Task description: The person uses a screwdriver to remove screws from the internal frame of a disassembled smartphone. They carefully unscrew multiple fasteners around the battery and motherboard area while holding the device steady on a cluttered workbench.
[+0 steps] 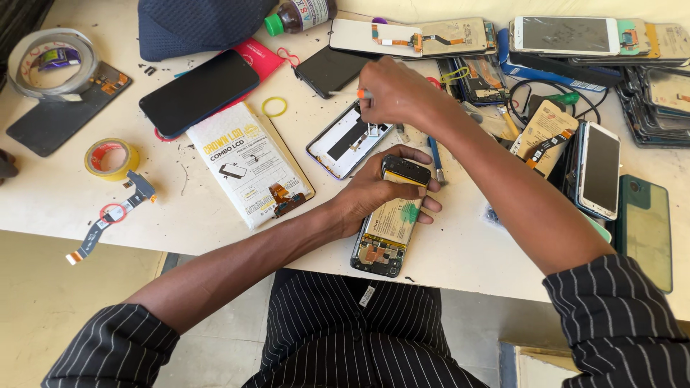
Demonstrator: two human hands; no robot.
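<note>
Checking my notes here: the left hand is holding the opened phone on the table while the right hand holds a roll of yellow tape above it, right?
Not quite. The head view shows the right hand gripping a small orange-tipped tool, not tape; the yellow tape roll lies untouched. The left hand does hold the opened phone.

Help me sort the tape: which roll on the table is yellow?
The small yellow roll at the left edge, beside a flex cable. The larger clear roll sits farther back.
</note>
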